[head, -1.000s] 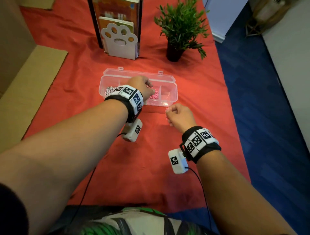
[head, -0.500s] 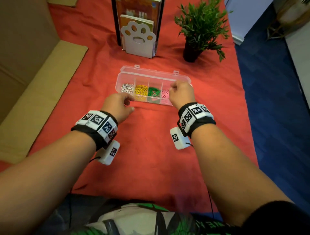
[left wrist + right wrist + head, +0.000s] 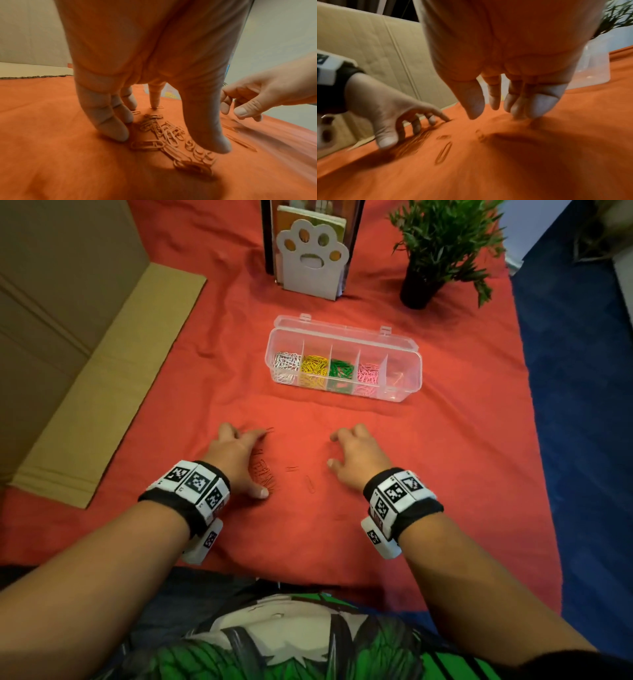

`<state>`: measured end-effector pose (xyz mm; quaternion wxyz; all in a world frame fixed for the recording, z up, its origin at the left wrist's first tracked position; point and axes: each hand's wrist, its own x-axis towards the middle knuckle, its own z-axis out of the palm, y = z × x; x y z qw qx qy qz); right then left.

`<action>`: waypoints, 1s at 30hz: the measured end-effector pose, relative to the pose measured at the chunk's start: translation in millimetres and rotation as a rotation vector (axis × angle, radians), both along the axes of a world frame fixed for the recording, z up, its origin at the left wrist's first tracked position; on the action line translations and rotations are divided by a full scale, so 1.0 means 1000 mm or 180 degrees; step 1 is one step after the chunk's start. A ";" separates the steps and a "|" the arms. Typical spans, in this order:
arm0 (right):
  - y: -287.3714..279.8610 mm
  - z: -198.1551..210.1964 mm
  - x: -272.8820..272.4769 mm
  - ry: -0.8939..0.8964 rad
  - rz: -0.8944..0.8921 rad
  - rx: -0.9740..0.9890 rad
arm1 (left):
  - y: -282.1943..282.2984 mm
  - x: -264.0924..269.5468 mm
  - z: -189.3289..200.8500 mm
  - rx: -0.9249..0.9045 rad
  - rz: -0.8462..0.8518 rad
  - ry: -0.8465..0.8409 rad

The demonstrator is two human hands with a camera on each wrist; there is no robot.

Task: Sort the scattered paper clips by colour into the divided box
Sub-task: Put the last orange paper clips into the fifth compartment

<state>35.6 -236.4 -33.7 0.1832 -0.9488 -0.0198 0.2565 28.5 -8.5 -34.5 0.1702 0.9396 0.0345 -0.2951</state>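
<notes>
Since both hands, left hand [image 3: 236,460] and right hand [image 3: 356,455], are spread and grasp nothing, rake red clips [image 3: 169,135] together on tabletop [image 3: 445,474], then pinch for box [image 3: 344,361].

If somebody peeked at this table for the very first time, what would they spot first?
Probably the clear plastic divided box in the middle of the red tablecloth, with white, yellow, green and pink paper clips in separate compartments. Nearer, the left hand spreads its fingers over a pile of red paper clips that nearly vanish against the cloth. The right hand hovers beside it, holding nothing.
</notes>
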 end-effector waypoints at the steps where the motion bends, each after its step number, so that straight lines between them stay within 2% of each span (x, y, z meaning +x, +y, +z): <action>1: 0.003 0.000 -0.005 0.0017 0.0034 -0.0064 | -0.001 -0.002 -0.001 -0.0022 -0.0012 -0.0009; 4: 0.016 -0.004 -0.022 0.0012 0.0151 -0.0076 | -0.004 -0.007 -0.005 -0.0159 -0.0053 -0.0139; 10: 0.031 -0.013 -0.043 -0.0347 0.0296 0.0054 | -0.017 -0.008 -0.008 -0.0486 -0.0124 -0.0416; 16: 0.015 -0.018 -0.040 -0.0274 -0.0094 0.0244 | -0.036 -0.011 -0.016 -0.0890 -0.0027 -0.0530; 20: 0.004 -0.016 -0.032 -0.0226 -0.0447 0.0339 | -0.045 -0.010 -0.014 -0.1315 0.0272 -0.0568; 24: 0.001 -0.016 -0.028 -0.0407 -0.0570 0.0451 | -0.036 -0.005 -0.017 -0.1427 0.0628 -0.0787; 27: 0.011 -0.016 -0.027 -0.0475 -0.0312 0.0505 | -0.027 -0.004 -0.018 -0.1359 0.0783 -0.0957; 30: 0.031 -0.018 -0.030 -0.0605 0.0196 0.0546 | -0.022 -0.006 -0.016 -0.1203 0.0689 -0.1082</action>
